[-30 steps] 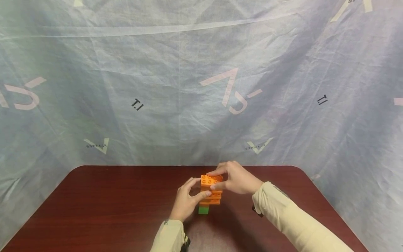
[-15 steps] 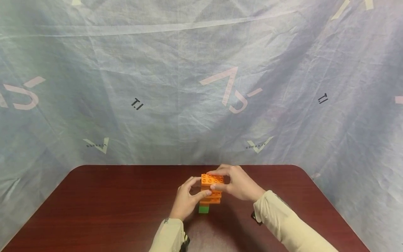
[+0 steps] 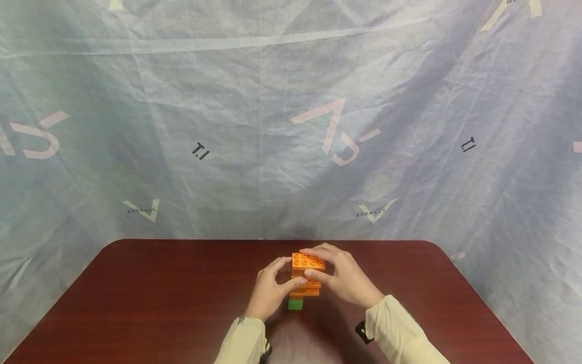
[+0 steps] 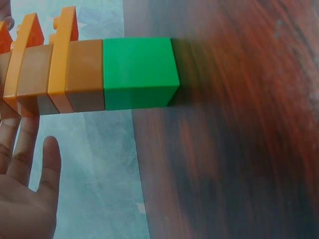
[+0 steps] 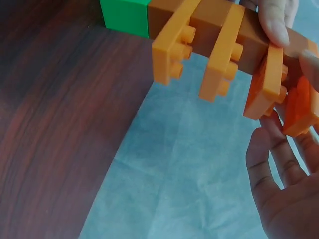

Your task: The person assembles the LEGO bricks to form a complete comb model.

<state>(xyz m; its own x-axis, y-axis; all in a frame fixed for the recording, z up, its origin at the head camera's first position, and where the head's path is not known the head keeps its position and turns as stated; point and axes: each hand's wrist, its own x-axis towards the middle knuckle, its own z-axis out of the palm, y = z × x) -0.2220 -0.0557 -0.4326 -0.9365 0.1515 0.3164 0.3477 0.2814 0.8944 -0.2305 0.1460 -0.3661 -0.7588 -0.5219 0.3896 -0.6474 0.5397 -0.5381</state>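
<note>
A tower of toy building bricks stands upright on the table, with a green brick (image 4: 139, 72) at its foot. Above it, brown bricks (image 4: 84, 69) alternate with thin orange bricks (image 5: 222, 55) whose studded ends jut out to one side. My left hand (image 3: 268, 290) grips the upper part of the tower, thumb on the near side. At the top, my right hand (image 3: 346, 277) pinches the uppermost orange brick (image 3: 300, 261) between thumb and fingers. In the right wrist view, the right hand's lower fingers spread apart below the bricks. Fingers cover part of the upper levels.
The dark red wooden table (image 3: 159, 298) extends around the tower on both sides. A pale grey printed cloth (image 3: 254, 126) hangs behind the table and along its sides. Light sleeves (image 3: 243, 341) cover both forearms.
My right hand has come lower and nearer to me while keeping its hold on the top orange brick. The left hand and the tower stay almost where they were.
</note>
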